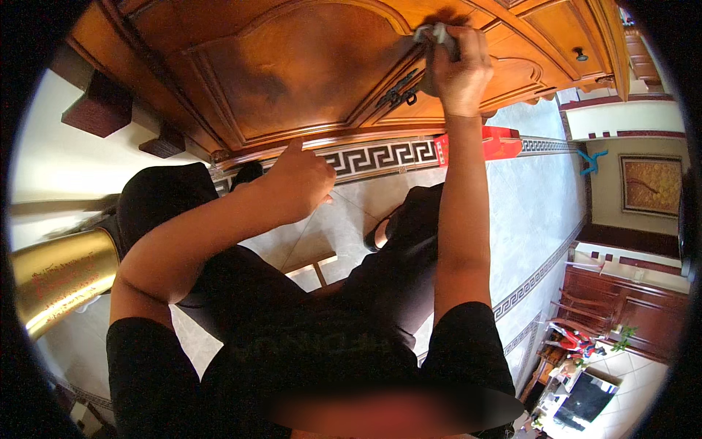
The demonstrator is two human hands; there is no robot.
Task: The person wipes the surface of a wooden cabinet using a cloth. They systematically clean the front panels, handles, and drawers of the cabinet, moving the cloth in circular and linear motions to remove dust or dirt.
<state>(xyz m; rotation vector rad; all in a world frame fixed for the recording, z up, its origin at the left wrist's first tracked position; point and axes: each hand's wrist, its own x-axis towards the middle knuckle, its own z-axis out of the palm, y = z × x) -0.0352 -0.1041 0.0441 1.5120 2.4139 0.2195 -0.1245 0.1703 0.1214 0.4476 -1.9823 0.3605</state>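
My right hand (463, 68) grips a bunched greyish cloth (437, 34) against the front of a carved wooden cabinet (307, 71). The cloth touches the frame near the top corner of an arched door panel. Just below that hand is a dark metal door pull (400, 93) with a hanging ring. Beside the cabinet's lower edge, my left hand (304, 184) has its fingers curled and one finger reaching to the wood. No object shows in it, but its palm is turned away.
A red box (499, 142) rests on the floor by the cabinet, partly behind my right forearm. A gold cylinder (71, 274) bearing writing stands at my left. A wooden stool (312, 266) shows between my legs. Far right are a framed picture (651, 185) and wooden chairs (581, 307).
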